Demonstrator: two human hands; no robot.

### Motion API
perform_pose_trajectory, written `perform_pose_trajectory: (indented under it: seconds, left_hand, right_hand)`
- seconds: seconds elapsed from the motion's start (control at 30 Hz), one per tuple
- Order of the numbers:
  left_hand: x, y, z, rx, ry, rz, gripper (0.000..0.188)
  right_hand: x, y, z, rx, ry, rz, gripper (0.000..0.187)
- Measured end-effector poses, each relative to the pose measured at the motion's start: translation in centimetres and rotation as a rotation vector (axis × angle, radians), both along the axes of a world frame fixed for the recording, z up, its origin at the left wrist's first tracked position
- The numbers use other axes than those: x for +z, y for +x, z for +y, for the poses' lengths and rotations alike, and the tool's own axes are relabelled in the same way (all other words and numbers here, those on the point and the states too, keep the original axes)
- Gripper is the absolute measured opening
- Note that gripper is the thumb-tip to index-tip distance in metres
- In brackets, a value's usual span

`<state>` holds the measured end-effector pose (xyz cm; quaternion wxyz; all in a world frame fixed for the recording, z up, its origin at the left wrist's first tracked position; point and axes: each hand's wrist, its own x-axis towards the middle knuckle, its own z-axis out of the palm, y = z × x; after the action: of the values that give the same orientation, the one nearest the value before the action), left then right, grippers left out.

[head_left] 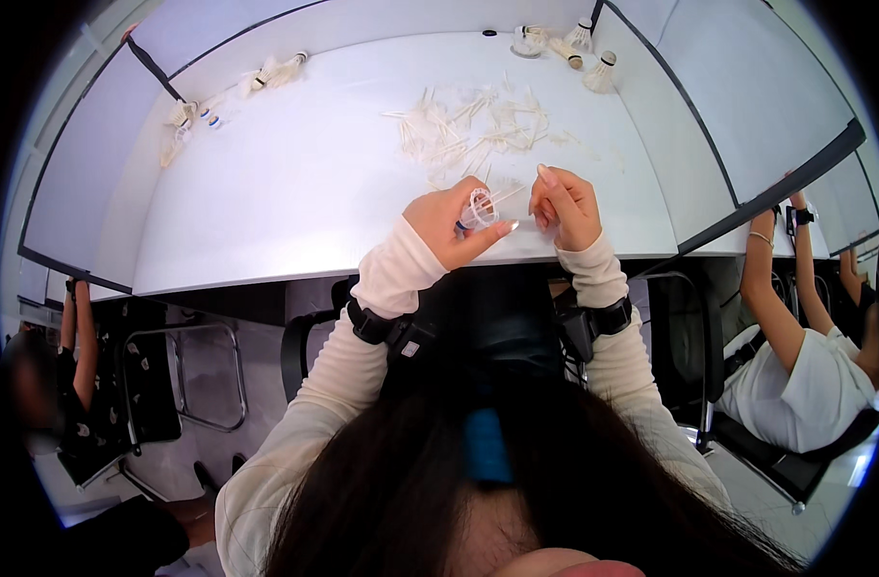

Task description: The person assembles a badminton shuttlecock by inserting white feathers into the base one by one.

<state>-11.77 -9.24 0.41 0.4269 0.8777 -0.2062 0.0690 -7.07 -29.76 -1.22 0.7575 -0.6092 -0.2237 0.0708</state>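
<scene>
left hand (438, 223): fingers curved round white conical openwork shuttlecock (480, 208). right hand (571, 212): fingers bunched, cannot tell if pinching. both nearside of slender feather pieces (446, 144).

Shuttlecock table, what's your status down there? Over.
Left hand holding a white shuttlecock frame. Right hand curled beside it, apart; grip unclear. Loose white sticks scattered just beyond both hands.

One head-worn fisheye view looks steeply down, taking in the tabletop (266, 192) to its far side, with the left hand (438, 226) and right hand (572, 210) near its middle.
</scene>
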Motion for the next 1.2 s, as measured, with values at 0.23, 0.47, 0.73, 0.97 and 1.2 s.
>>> perform_pose_trajectory:
  seconds: [0.23,0.47,0.73,0.97,1.2]
  left_hand:
    - [0.2,-0.16,0.05,-0.032,-0.034,-0.023,0.035]
    - [-0.17,-0.1,0.13,-0.013,0.017,-0.045,0.04]
    - [0.17,-0.33,0.27,-0.033,0.018,-0.08,0.037]
    - [0.25,-0.52,0.23,-0.05,0.029,-0.125,0.036]
    - [-0.02,-0.35,0.2,-0.034,0.05,-0.115,0.032]
  right_hand:
    - [-0.33,-0.4,0.99,-0.06,-0.174,-0.101,0.023]
    - [-0.36,-0.52,0.93,-0.03,-0.198,-0.044,0.025]
    - [-0.18,-0.3,0.88,0.028,-0.242,-0.149,0.03]
    - [-0.53,-0.48,0.92,0.068,-0.228,-0.174,0.032]
    - [0.26,-0.42,0.71,0.078,-0.281,-0.16,0.031]
